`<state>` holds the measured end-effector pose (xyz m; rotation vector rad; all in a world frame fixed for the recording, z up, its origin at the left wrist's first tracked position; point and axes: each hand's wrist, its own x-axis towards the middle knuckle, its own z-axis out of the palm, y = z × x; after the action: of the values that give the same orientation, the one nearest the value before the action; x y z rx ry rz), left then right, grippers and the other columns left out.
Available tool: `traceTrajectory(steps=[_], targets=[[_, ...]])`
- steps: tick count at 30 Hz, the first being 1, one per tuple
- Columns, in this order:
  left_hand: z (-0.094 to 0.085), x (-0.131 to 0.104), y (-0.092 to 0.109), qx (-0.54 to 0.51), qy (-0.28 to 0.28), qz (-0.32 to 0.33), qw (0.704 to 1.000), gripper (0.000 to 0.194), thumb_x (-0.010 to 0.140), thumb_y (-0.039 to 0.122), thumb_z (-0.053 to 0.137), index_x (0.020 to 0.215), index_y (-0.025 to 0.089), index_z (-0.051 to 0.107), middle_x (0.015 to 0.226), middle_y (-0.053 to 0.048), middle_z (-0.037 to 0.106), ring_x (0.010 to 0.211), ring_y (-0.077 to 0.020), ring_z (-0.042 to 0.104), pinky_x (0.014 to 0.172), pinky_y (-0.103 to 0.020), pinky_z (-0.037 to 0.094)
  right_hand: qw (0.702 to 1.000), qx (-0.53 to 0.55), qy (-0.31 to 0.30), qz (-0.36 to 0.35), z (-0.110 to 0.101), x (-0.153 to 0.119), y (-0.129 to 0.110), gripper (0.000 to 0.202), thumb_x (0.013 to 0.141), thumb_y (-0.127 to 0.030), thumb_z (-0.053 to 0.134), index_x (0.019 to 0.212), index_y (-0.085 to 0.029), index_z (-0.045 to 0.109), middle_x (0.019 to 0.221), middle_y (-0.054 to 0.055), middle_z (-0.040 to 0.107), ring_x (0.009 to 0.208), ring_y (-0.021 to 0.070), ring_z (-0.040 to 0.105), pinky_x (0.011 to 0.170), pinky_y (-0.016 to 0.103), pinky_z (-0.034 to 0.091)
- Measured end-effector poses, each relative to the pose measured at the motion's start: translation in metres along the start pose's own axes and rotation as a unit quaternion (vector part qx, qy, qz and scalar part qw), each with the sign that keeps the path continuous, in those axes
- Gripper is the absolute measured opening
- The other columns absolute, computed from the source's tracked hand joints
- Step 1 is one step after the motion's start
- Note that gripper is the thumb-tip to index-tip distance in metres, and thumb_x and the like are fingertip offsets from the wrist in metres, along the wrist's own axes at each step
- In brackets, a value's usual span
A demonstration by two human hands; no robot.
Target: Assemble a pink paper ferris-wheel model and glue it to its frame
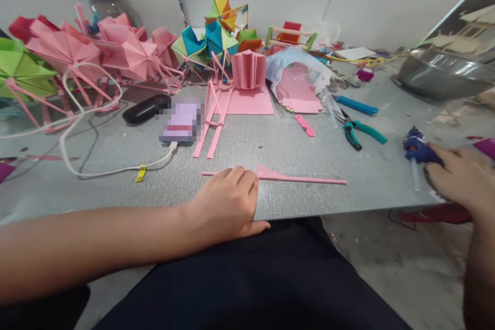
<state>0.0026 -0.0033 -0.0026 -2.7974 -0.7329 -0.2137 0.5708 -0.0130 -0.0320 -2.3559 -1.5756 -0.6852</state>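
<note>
My left hand (232, 196) lies at the table's front edge with its fingers curled over a thin rolled pink paper stick (309, 180). The thumb points right, just below the edge. A loose flap of paper stands up from the stick beside the fingers; the part under the hand is hidden. At the far right, my right hand (460, 175) is closed around a blue glue gun (419, 148), with a clear glue stick (415, 174) jutting from it toward me.
Behind the stick are a pink paper frame (214, 118), a folded pink piece (249, 69), a pink cutter (304, 125) and green-handled pliers (359, 131). A phone (181, 119) with a white cable lies left. Paper wheels (62, 46) line the back; a metal bowl (444, 75) stands right.
</note>
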Motion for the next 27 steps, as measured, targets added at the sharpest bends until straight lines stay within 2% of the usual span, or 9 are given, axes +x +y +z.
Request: traceTrajectory(steps=[2, 4, 6, 9, 12, 15, 19, 23, 27], targets=[[0.000, 0.000, 0.000, -0.001, 0.003, 0.002, 1.000, 0.066, 0.088, 0.071, 0.079, 0.102, 0.006, 0.078, 0.097, -0.016, 0.073, 0.091, -0.0302, 0.069, 0.073, -0.040, 0.058, 0.997, -0.041, -0.034, 0.056, -0.012, -0.006, -0.026, 0.056, 0.090, -0.047, 0.063, 0.117, -0.005, 0.087, 0.118, 0.038, 0.078, 0.108, 0.0506, 0.078, 0.076, 0.060, 0.054], [0.001, 0.000, -0.001, -0.002, 0.007, 0.006, 1.000, 0.067, 0.088, 0.072, 0.079, 0.102, 0.006, 0.078, 0.096, -0.016, 0.073, 0.090, -0.0301, 0.069, 0.073, -0.040, 0.058, 0.990, -0.004, 0.092, 0.105, -0.029, -0.022, -0.063, 0.059, 0.090, -0.040, 0.060, 0.124, 0.004, 0.081, 0.124, 0.042, 0.075, 0.125, 0.0571, 0.071, 0.093, 0.071, 0.054], [0.001, -0.001, -0.001, 0.001, 0.012, 0.009, 1.000, 0.068, 0.087, 0.072, 0.080, 0.102, 0.006, 0.078, 0.096, -0.015, 0.073, 0.090, -0.0302, 0.069, 0.073, -0.039, 0.058, 0.975, 0.121, 0.188, -0.004, -0.050, -0.049, -0.110, 0.052, 0.092, -0.035, 0.059, 0.119, 0.003, 0.081, 0.111, 0.037, 0.079, 0.116, 0.0514, 0.077, 0.098, 0.068, 0.058], [0.000, -0.001, -0.001, 0.007, 0.021, 0.008, 1.000, 0.069, 0.085, 0.072, 0.082, 0.101, 0.006, 0.079, 0.094, -0.015, 0.074, 0.089, -0.0296, 0.069, 0.072, -0.038, 0.058, 0.923, 0.268, 0.125, -0.245, -0.077, -0.094, -0.182, 0.029, 0.101, -0.027, 0.063, 0.120, -0.015, 0.081, 0.121, 0.019, 0.084, 0.113, 0.0344, 0.081, 0.101, 0.051, 0.064], [-0.001, 0.000, -0.001, 0.010, 0.025, 0.006, 1.000, 0.070, 0.084, 0.073, 0.082, 0.103, 0.006, 0.079, 0.094, -0.014, 0.074, 0.089, -0.0291, 0.069, 0.072, -0.038, 0.058, 0.895, 0.301, 0.064, -0.324, -0.088, -0.123, -0.228, 0.025, 0.105, -0.022, 0.059, 0.120, -0.018, 0.079, 0.122, 0.014, 0.085, 0.111, 0.0299, 0.082, 0.099, 0.048, 0.066], [0.000, 0.000, -0.001, 0.005, 0.021, 0.008, 1.000, 0.070, 0.084, 0.074, 0.082, 0.102, 0.007, 0.078, 0.095, -0.014, 0.074, 0.089, -0.0295, 0.070, 0.073, -0.039, 0.059, 0.890, 0.298, 0.036, -0.344, -0.086, -0.134, -0.242, 0.032, 0.107, -0.023, 0.058, 0.132, -0.016, 0.076, 0.132, 0.016, 0.082, 0.123, 0.0317, 0.079, 0.103, 0.049, 0.066], [-0.002, 0.001, -0.001, -0.002, 0.010, 0.005, 1.000, 0.068, 0.086, 0.073, 0.081, 0.102, 0.007, 0.077, 0.096, -0.015, 0.074, 0.091, -0.0309, 0.070, 0.073, -0.041, 0.059, 0.883, 0.250, -0.020, -0.396, -0.086, -0.139, -0.244, 0.048, 0.110, -0.033, 0.052, 0.153, -0.015, 0.064, 0.156, 0.017, 0.068, 0.148, 0.0359, 0.063, 0.116, 0.057, 0.060], [-0.004, 0.001, -0.002, -0.004, 0.007, 0.006, 1.000, 0.069, 0.089, 0.074, 0.077, 0.104, 0.007, 0.079, 0.097, -0.016, 0.075, 0.092, -0.0314, 0.070, 0.073, -0.040, 0.058, 0.882, 0.210, -0.057, -0.417, -0.088, -0.142, -0.247, 0.065, 0.112, -0.049, 0.046, 0.164, -0.011, 0.053, 0.164, 0.022, 0.057, 0.151, 0.0403, 0.059, 0.119, 0.063, 0.056], [-0.005, 0.002, -0.006, -0.005, 0.001, 0.009, 1.000, 0.085, 0.098, 0.083, 0.055, 0.115, 0.003, 0.079, 0.102, -0.019, 0.078, 0.096, -0.0326, 0.072, 0.079, -0.042, 0.058, 0.880, 0.198, -0.065, -0.427, -0.085, -0.137, -0.247, 0.079, 0.110, -0.064, 0.045, 0.167, -0.009, 0.049, 0.166, 0.023, 0.055, 0.153, 0.0419, 0.057, 0.119, 0.062, 0.056]])
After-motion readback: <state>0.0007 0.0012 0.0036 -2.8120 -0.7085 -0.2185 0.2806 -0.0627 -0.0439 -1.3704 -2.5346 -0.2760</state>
